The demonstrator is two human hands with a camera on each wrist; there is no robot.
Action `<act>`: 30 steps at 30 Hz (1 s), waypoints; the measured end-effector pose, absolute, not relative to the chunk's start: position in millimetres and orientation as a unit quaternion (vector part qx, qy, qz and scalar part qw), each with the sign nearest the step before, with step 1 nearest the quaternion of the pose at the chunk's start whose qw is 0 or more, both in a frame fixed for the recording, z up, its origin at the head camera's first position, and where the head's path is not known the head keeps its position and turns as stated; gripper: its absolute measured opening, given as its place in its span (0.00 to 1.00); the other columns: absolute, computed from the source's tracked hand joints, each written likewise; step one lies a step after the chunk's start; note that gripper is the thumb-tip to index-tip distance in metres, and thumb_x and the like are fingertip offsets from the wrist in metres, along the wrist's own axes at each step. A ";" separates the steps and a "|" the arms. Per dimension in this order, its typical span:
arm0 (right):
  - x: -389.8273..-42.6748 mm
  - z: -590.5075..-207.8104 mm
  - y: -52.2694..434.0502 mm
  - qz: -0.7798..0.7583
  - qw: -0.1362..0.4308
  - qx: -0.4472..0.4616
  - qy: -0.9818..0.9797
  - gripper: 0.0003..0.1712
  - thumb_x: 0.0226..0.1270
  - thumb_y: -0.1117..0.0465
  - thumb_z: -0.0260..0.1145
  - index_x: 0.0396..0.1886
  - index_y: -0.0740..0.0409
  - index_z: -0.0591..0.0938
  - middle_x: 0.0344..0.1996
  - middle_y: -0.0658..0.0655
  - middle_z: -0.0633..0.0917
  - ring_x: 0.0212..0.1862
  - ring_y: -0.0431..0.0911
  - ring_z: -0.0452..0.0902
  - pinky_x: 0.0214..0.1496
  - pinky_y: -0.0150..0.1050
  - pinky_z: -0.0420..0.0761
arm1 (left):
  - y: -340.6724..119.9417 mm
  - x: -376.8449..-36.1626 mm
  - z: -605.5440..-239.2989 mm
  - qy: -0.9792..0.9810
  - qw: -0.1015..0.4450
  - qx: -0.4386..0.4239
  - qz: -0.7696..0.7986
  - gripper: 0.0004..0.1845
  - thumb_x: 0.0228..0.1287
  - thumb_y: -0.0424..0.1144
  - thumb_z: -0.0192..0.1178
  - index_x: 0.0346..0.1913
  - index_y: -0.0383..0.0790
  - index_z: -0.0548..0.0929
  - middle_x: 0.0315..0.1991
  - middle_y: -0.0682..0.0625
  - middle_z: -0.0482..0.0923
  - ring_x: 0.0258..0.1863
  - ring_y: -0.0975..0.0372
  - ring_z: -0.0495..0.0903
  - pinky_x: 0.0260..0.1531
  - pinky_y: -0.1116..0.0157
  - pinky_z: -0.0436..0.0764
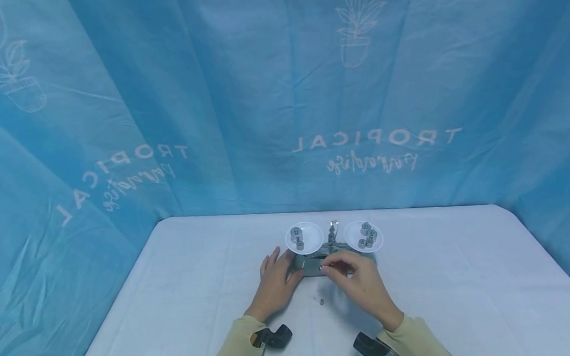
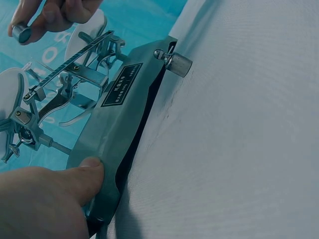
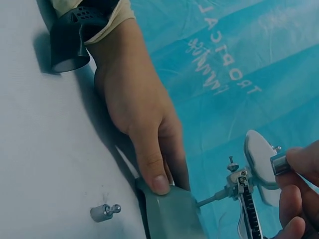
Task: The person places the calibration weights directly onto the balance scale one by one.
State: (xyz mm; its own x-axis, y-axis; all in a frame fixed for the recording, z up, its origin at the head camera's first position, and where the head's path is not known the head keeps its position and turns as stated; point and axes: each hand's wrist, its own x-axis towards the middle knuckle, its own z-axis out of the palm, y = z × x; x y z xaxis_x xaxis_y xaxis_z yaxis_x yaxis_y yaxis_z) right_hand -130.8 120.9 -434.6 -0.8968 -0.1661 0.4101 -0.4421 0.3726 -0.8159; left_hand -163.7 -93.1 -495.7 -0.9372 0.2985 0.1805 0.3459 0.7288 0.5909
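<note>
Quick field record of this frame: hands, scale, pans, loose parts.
left hand: rests on the table, thumb pressed against the left end of the balance scale base
right hand: pinches a small metal weight above the scale
left pan: holds two weights
right pan: holds several weights, exact count unclear
loose weight: knobbed cylinder lying on its side on the table, in front of the base, touching nothing
table: covered in white cloth
backdrop: blue printed curtain

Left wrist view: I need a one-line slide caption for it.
Left hand steadies the balance scale's grey base while the right hand pinches a small metal weight; another weight lies on the white table.
</note>
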 end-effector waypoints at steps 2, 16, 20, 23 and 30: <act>-131.6 -433.9 119.7 0.526 0.138 0.190 -0.817 0.05 0.64 0.63 0.73 0.39 0.52 0.88 0.33 0.42 0.87 0.32 0.38 0.79 0.34 0.32 0.82 | -92.7 -163.6 -495.4 -0.929 0.037 -0.173 -0.325 0.32 0.76 0.48 0.54 0.76 0.38 0.65 0.74 0.43 0.65 0.77 0.41 0.51 0.74 0.37 0.44; -139.2 -427.2 113.4 0.513 0.162 0.179 -0.824 0.05 0.63 0.63 0.74 0.38 0.49 0.88 0.30 0.40 0.84 0.31 0.38 0.77 0.33 0.31 0.80 | -92.6 -163.9 -496.5 -0.929 0.038 -0.178 -0.322 0.32 0.76 0.49 0.54 0.76 0.38 0.64 0.74 0.43 0.65 0.77 0.41 0.51 0.74 0.36 0.45; -141.9 -426.4 111.1 0.508 0.173 0.181 -0.824 0.05 0.63 0.63 0.74 0.38 0.49 0.88 0.31 0.40 0.85 0.30 0.38 0.76 0.31 0.31 0.80 | -92.3 -162.8 -495.6 -0.928 0.041 -0.181 -0.322 0.32 0.76 0.48 0.54 0.76 0.37 0.64 0.74 0.42 0.66 0.77 0.40 0.51 0.74 0.36 0.45; -144.0 -427.6 109.0 0.505 0.187 0.187 -0.822 0.05 0.63 0.64 0.74 0.38 0.51 0.89 0.29 0.40 0.84 0.28 0.37 0.75 0.29 0.30 0.79 | -92.3 -162.6 -495.1 -0.928 0.043 -0.182 -0.323 0.32 0.76 0.48 0.54 0.75 0.36 0.65 0.74 0.41 0.66 0.76 0.39 0.52 0.73 0.35 0.45; -148.8 -426.7 104.3 0.517 0.187 0.178 -0.816 0.05 0.64 0.64 0.73 0.39 0.53 0.89 0.25 0.41 0.81 0.27 0.39 0.73 0.27 0.30 0.76 | -92.8 -163.4 -494.2 -0.929 0.041 -0.180 -0.321 0.31 0.76 0.49 0.53 0.75 0.37 0.65 0.74 0.42 0.65 0.77 0.40 0.52 0.73 0.35 0.45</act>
